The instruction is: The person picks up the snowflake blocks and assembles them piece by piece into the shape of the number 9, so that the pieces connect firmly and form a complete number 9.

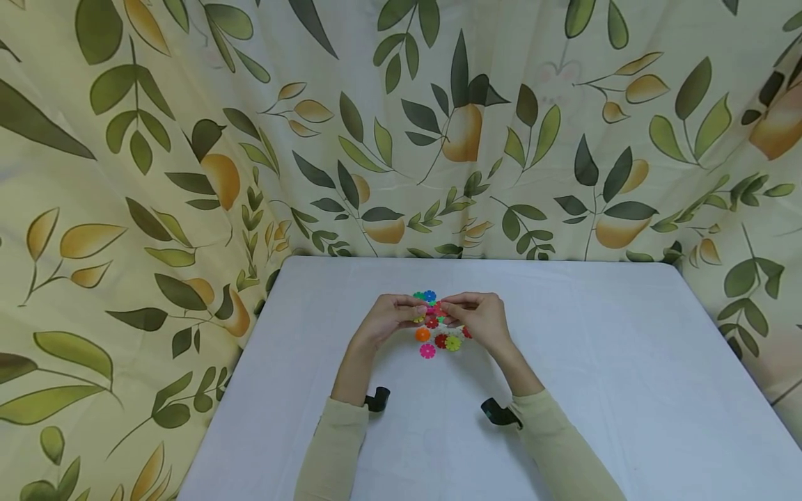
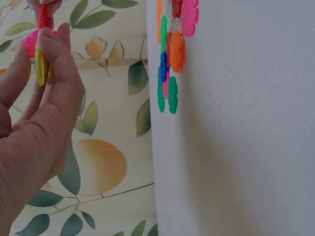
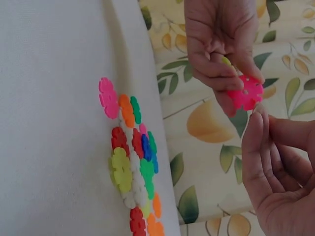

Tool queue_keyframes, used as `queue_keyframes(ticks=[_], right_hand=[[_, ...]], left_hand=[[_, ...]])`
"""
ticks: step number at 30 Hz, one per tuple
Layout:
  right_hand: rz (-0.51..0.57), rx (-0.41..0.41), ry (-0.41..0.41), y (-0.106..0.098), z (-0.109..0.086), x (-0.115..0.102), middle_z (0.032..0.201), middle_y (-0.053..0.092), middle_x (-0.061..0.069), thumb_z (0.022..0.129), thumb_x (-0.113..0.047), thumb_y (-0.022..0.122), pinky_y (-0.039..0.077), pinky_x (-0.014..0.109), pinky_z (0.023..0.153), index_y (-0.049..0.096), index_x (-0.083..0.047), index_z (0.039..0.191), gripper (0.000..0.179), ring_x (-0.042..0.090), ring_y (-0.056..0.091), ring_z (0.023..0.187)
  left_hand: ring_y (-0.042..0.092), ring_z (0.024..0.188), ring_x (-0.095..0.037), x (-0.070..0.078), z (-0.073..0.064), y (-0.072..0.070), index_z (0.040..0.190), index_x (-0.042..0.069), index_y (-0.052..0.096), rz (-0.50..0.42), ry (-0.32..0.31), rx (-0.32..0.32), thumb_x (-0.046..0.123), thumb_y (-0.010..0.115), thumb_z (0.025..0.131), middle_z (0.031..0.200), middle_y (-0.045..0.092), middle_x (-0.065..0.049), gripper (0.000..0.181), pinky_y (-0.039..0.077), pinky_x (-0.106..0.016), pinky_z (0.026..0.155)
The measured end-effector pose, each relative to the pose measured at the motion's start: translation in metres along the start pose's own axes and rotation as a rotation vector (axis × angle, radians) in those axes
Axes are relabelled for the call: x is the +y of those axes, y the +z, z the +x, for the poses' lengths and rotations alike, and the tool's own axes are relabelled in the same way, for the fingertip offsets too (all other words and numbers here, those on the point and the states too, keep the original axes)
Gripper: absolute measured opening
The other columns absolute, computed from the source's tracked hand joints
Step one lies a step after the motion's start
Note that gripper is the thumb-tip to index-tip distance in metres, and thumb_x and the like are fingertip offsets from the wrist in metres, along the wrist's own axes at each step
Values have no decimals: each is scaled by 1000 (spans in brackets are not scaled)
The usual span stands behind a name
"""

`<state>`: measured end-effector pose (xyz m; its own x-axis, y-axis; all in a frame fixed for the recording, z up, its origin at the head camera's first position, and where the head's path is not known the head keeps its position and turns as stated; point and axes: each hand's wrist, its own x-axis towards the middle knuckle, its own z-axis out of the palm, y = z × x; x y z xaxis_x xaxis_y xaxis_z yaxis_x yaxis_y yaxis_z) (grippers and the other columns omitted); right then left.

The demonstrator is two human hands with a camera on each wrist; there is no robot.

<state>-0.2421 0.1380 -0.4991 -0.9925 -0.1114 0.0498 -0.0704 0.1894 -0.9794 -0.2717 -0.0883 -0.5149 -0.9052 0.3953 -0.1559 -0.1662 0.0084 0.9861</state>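
Note:
Both hands are raised over the far middle of the white table, fingertips almost meeting. My left hand (image 1: 390, 319) pinches flower-shaped plastic interlocking discs: a pink disc (image 3: 247, 92) and a yellow disc (image 2: 40, 66) set against it. My right hand (image 1: 482, 321) pinches a red disc (image 2: 43, 17), seen edge-on in the left wrist view, right at the pink one's notched rim. In the right wrist view, the right fingertips hide most of the red disc. Below the hands lie more loose discs, among them an orange disc (image 1: 422, 335) and a yellow-green disc (image 1: 452, 343).
The loose pile also holds red, blue, green and white discs; a pink disc (image 1: 427, 351) lies at its near edge. The white table (image 1: 595, 362) ends at a leaf-and-fruit patterned curtain (image 1: 464, 174). Black wrist cameras (image 1: 378, 399) sit at both cuffs.

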Motion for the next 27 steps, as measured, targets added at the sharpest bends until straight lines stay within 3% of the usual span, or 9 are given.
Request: queue_keyframes(ticks=[5, 11, 14, 18, 22, 24, 27], right_hand=[[27, -8, -7, 1, 1, 4, 98, 76, 24, 95, -14, 78, 62, 35, 70, 78, 6, 108, 23, 36, 77, 78], [56, -5, -12, 2, 1, 6, 97, 77, 22, 95, -14, 79, 62, 41, 71, 79, 4, 105, 21, 33, 78, 75], [98, -11, -5, 1, 2, 7, 101, 77, 21, 97, -15, 77, 62, 42, 73, 78, 5, 109, 24, 32, 78, 77], [123, -34, 12, -3, 3, 11, 101, 76, 24, 103, -19, 68, 62, 41, 73, 73, 8, 119, 31, 32, 78, 79], [82, -25, 36, -6, 5, 15, 101, 74, 28, 105, -21, 66, 62, 43, 75, 72, 9, 121, 34, 34, 78, 82], [24, 0, 38, -7, 5, 18, 102, 74, 28, 103, -19, 68, 62, 46, 77, 73, 8, 119, 31, 36, 78, 84], [-148, 40, 26, -7, 5, 25, 100, 76, 23, 100, -17, 73, 63, 44, 75, 76, 3, 115, 25, 34, 77, 84]], left_hand=[[65, 114, -52, 1, -1, 1, 114, -5, 75, 24, -1, 5, 16, 76, 97, 102, 77, -13, 27, 57, -46, 95], [68, 112, -48, 3, -1, 2, 114, -5, 75, 35, 5, -3, 15, 77, 96, 108, 76, -20, 27, 55, -50, 99], [68, 113, -46, 3, -1, 2, 118, -4, 74, 17, -3, -12, 15, 76, 97, 112, 75, -22, 28, 51, -54, 103], [70, 111, -39, 4, -2, 2, 124, -3, 71, 68, -24, -56, 16, 71, 101, 114, 74, -19, 30, 49, -56, 105], [71, 108, -28, 5, -3, 0, 130, -2, 68, 139, -24, -90, 15, 66, 104, 115, 74, -14, 31, 52, -51, 104], [70, 111, -30, 5, -4, -1, 132, -2, 67, 144, -22, -95, 14, 64, 105, 118, 72, -15, 31, 53, -46, 104], [66, 118, -41, 3, -4, -3, 134, -5, 63, 126, -21, -101, 12, 59, 107, 125, 69, -21, 32, 53, -39, 104]])
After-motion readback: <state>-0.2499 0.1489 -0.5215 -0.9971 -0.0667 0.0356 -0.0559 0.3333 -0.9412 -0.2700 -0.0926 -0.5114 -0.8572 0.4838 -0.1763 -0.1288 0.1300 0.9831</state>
